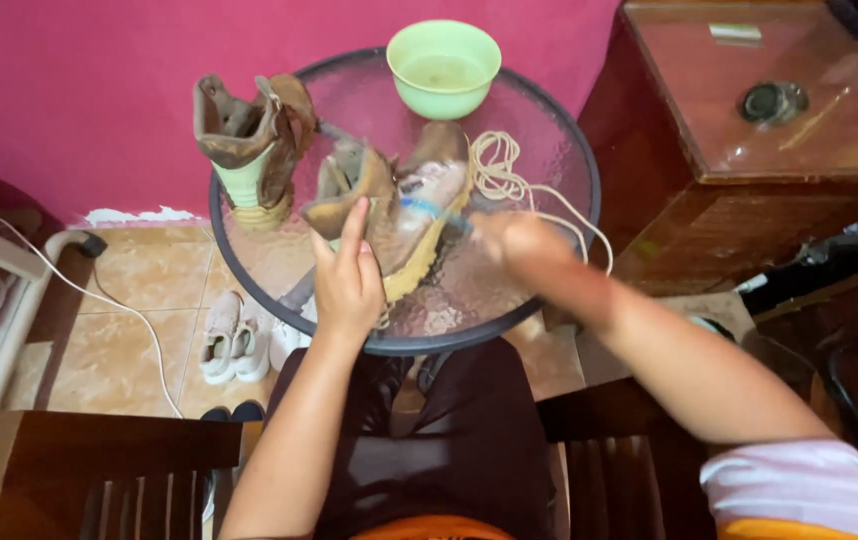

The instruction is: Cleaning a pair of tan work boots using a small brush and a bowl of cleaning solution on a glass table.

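while the person is sitting at the round glass table (249, 250), the work in hand is looking like the scrubbing of a boot — a judgement from how the hands are set, not a certainty.

starting at the left, a white cable (109, 300) is trailing over the tiled floor, and a pair of pale shoes (227, 338) is lying under the table's edge. on the glass, a second worn boot (249, 140) is standing upright, well apart from either hand.

moving to the middle, the left hand (347, 282) is pressing flat against the brown boot (389, 205), fingers stretched out and spread over its upper, steadying it where it is lying tilted on its side near the table's centre. behind it a green bowl (443, 68) is sitting near the far rim.

further right, the right hand (514, 240) is blurring with motion; it is seeming to be clenched around a thin blue-handled brush (439, 212) whose tip is touching the boot's sole edge, though the blur is making the grip hard to confirm. a cream lace (509, 180) is lying coiled just beside that hand.

the next stroke is calling for firm bracing from the left palm — otherwise the boot could be sliding on the slick glass.
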